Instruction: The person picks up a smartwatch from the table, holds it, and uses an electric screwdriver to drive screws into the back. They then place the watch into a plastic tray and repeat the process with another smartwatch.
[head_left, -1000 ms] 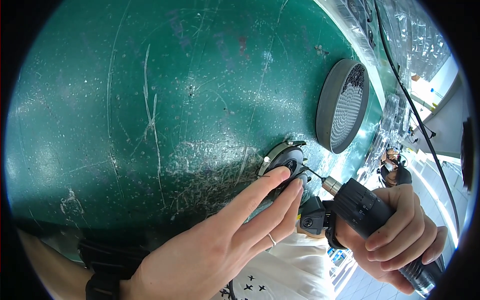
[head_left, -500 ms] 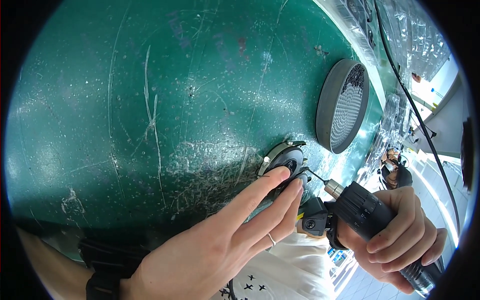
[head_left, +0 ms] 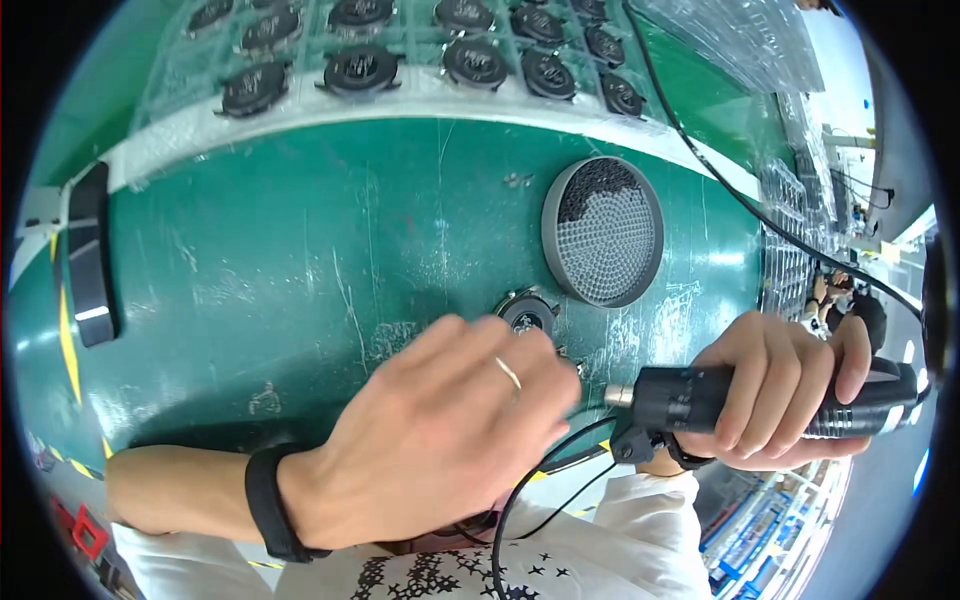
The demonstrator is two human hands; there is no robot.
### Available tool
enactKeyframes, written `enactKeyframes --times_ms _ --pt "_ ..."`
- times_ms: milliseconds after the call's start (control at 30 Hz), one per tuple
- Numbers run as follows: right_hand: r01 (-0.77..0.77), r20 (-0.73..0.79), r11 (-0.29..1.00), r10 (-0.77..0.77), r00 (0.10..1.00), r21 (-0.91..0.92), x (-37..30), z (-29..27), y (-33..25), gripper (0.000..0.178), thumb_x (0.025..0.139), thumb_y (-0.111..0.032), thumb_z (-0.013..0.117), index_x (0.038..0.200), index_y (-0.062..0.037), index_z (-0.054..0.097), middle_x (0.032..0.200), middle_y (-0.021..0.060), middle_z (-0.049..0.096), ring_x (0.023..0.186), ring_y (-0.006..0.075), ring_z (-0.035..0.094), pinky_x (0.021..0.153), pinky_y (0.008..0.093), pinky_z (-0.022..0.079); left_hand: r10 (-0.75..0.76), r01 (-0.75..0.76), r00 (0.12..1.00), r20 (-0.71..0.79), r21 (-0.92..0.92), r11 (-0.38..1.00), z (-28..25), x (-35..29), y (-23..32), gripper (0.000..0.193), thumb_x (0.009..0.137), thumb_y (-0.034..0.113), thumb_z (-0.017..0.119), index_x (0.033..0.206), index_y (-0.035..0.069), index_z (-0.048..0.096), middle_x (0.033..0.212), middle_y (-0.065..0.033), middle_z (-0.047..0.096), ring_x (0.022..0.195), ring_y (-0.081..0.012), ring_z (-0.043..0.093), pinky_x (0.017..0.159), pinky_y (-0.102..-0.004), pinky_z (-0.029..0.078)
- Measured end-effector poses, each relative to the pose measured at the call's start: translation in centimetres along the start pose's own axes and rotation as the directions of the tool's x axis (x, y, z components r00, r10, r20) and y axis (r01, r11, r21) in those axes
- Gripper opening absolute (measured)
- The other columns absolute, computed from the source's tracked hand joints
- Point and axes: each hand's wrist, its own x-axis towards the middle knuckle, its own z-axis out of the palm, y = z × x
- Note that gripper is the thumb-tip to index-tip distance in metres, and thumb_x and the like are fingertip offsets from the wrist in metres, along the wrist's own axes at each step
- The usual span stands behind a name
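At lower centre, the left hand [head_left: 455, 425] is curled and blurred, partly hiding the black watch [head_left: 527, 314] mid-frame; I cannot tell its grip. The right hand [head_left: 780, 390], lower right, wraps a screwdriver [head_left: 675, 398]; a slip could scratch the watch.

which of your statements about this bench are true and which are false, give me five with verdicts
1. The right hand grips a black electric screwdriver. True.
2. The left hand wears no ring. False: a ring shows on one finger.
3. Dark pieces cover the whole round grey dish. False: they cover only its far part.
4. Several watch cases sit in a clear plastic tray. True.
5. The watch case partly hidden by the left hand lies inside the dish. False: it is outside it.
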Motion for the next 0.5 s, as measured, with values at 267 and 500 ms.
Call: enactKeyframes --times_ms 267,500 --pt "-0.092 0.097 0.975 0.074 0.993 0.201 -0.3 0.7 -1.1 0.037 0.095 -0.036 0.063 0.094 -0.0066 0.042 0.050 0.0049 0.053 0.031 0.0134 0.050 0.028 0.0268 0.048 -0.002 0.003 1.000 0.013 -0.086 0.996 0.8 -0.5 0.6 0.014 0.081 0.010 0.075 0.085 0.008 0.062 0.077 -0.0022 0.057 0.069 -0.0207 0.056 0.060 -0.0330 0.047" --pt "-0.128 0.014 0.991 0.128 0.992 0.035 1.8 -2.1 -1.9 0.047 0.094 -0.051 0.059 0.099 -0.0065 0.045 0.054 0.0002 0.048 0.037 0.0110 0.046 0.035 0.0231 0.041 -0.006 0.010 1.000 0.031 -0.133 0.991 1.2 -0.9 0.7 0.015 0.081 0.010 0.074 0.089 0.008 0.062 0.079 -0.0029 0.057 0.068 -0.0220 0.056 0.060 -0.0337 0.048"
